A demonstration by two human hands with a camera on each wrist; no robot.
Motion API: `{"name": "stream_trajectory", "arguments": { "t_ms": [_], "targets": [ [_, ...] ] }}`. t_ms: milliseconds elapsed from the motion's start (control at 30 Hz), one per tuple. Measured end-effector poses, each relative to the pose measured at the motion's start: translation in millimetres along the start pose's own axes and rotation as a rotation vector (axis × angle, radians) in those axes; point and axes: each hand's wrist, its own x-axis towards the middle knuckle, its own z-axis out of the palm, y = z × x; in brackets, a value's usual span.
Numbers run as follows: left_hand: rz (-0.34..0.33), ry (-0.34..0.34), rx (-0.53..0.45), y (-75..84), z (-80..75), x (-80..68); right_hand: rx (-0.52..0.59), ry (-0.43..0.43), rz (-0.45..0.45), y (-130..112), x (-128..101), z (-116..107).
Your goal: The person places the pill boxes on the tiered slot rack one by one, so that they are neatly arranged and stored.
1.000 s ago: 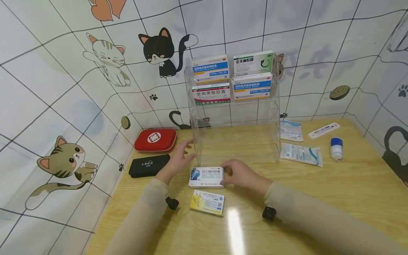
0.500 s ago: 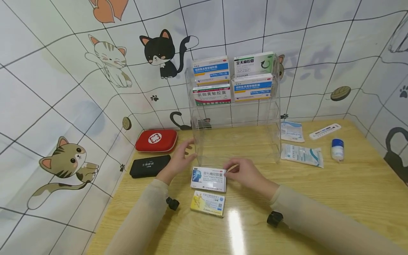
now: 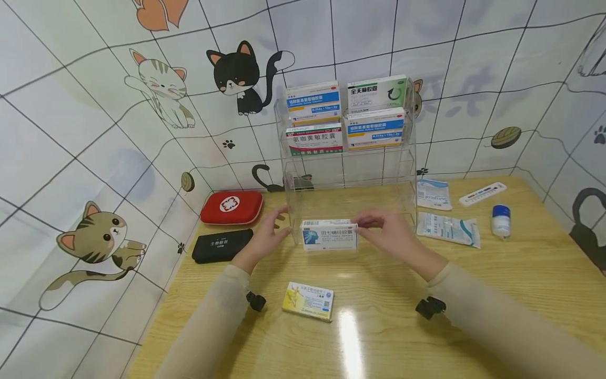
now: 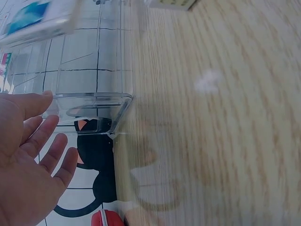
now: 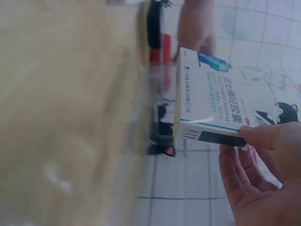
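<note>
My right hand [image 3: 385, 226] pinches a white and blue medicine box [image 3: 330, 235] by its right end and holds it upright above the table, in front of the clear acrylic rack [image 3: 347, 158]. The right wrist view shows the box [image 5: 209, 101] with my fingertips [image 5: 256, 136] on its end. My left hand [image 3: 270, 231] rests with straight fingers against the rack's lower left corner [image 4: 117, 106], holding nothing. A yellow medicine box [image 3: 308, 301] lies flat on the wooden table [image 3: 521, 273] near me.
The rack's two upper shelves carry several medicine boxes [image 3: 345, 113]. A red first-aid pouch [image 3: 231, 207] and a black case [image 3: 221, 245] lie at the left. Sachets [image 3: 447, 229], a white strip [image 3: 482, 193] and a small bottle [image 3: 500, 220] lie at the right. Tiled walls close the back and sides.
My right hand has picked the white and blue box up off the table and carried it up and forward toward the rack. The left hand has stayed at the rack's corner.
</note>
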Motion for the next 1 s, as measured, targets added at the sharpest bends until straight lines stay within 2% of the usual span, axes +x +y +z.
{"name": "stream_trajectory", "arguments": {
  "t_ms": [100,300,433,533,733,1000],
  "targets": [
    [0.008,-0.001,-0.001,0.7,-0.8,1.0,0.017,0.049,-0.028,-9,14,-17],
    [0.02,0.001,-0.003,-0.8,-1.1,1.6,0.006,0.199,-0.154,-31,51,-42],
    [0.009,0.013,0.0,-3.8,-1.7,-0.4,-0.004,0.285,-0.242,-42,75,-49],
    [0.004,0.012,-0.004,-4.8,-2.9,-2.0,-0.019,0.318,-0.298,-45,91,-50],
    [0.011,0.004,-0.014,-3.4,-3.4,-2.4,-0.023,0.313,-0.303,-37,115,-45],
    [0.023,-0.007,-0.028,-2.3,-1.8,0.5,-0.056,0.253,-0.209,-22,124,-31]
  ]
}}
